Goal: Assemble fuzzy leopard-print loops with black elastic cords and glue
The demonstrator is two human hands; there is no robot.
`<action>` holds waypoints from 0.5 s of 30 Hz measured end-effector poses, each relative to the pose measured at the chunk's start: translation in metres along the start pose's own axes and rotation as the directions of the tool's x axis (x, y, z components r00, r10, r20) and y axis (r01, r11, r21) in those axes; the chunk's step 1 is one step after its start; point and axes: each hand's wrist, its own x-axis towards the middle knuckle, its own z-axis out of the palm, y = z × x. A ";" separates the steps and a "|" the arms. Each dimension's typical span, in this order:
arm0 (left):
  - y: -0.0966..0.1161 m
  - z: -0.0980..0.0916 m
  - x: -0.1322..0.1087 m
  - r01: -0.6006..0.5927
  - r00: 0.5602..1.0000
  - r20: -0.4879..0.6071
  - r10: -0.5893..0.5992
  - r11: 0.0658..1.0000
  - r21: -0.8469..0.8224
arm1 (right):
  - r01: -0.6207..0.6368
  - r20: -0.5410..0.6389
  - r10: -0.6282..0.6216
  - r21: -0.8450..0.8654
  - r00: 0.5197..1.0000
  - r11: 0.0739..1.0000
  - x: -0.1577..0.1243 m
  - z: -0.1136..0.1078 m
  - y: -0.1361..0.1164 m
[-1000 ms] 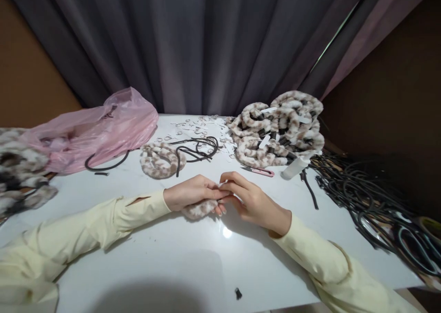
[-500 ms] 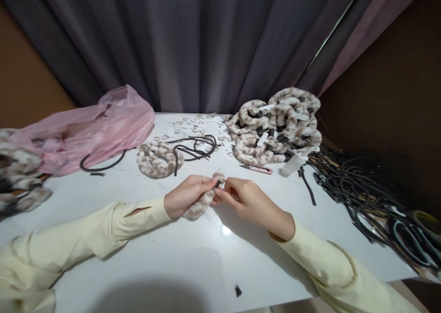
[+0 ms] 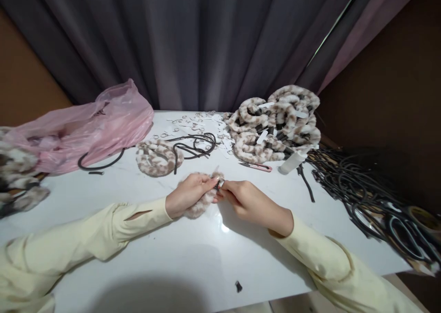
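Note:
My left hand (image 3: 194, 190) is closed around a fluffy brown-and-white plush tube (image 3: 199, 206), thumb on top near its dark end. My right hand (image 3: 241, 202) pinches at that same dark end, fingertips touching the left ones; what exactly sits between them is too small to make out. A thin pale strip sticks up just beyond the fingers. Behind the hands lies a coiled plush loop (image 3: 146, 164), and black cords (image 3: 193, 153) curl beside it.
Pink-handled thread snips (image 3: 260, 167) and a translucent bottle (image 3: 292, 162) lie near a heap of plush loops (image 3: 257, 154). Small metal rings are scattered at the back. A pink plastic bag (image 3: 113, 129) stands left; tangled black cords (image 3: 347, 184) fill the right. A small black piece (image 3: 238, 286) lies in front.
My right hand has shifted slightly, its fingers drawn closer together at the tube's dark end. My left hand keeps its hold on the tube. The view has tilted a little.

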 end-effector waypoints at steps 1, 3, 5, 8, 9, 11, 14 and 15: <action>0.000 0.000 0.000 0.002 1.000 0.006 -0.002 1.000 0.005 | 0.021 -0.005 -0.021 -0.021 1.000 1.000 -0.001 0.000 0.000; 0.000 0.001 0.000 -0.011 1.000 0.006 0.011 1.000 0.018 | 0.046 -0.022 -0.048 -0.083 0.999 0.996 -0.002 -0.001 -0.001; -0.001 0.001 0.001 -0.030 1.000 0.005 0.030 0.999 0.016 | 0.061 -0.027 -0.066 -0.154 0.997 0.986 -0.004 -0.002 -0.001; -0.003 0.000 0.002 -0.030 0.999 0.014 0.030 0.999 -0.012 | 0.101 0.016 -0.101 -0.229 0.995 0.968 -0.004 -0.004 -0.001; -0.003 -0.001 0.002 -0.025 1.000 0.018 0.026 1.000 -0.017 | 0.120 0.036 -0.114 -0.249 0.993 0.961 -0.004 -0.005 0.000; -0.002 -0.001 0.002 -0.026 0.999 0.022 0.027 1.000 -0.005 | 0.153 0.072 -0.137 -0.291 0.988 0.945 -0.004 -0.006 0.000; 0.000 -0.002 0.002 -0.037 0.999 0.027 0.037 0.999 0.016 | 0.182 0.095 -0.159 -0.337 0.983 0.924 -0.002 -0.007 0.001; 0.001 -0.002 0.002 -0.034 0.999 0.029 0.033 0.999 0.017 | 0.187 0.093 -0.164 -0.337 0.982 0.923 -0.002 -0.008 0.001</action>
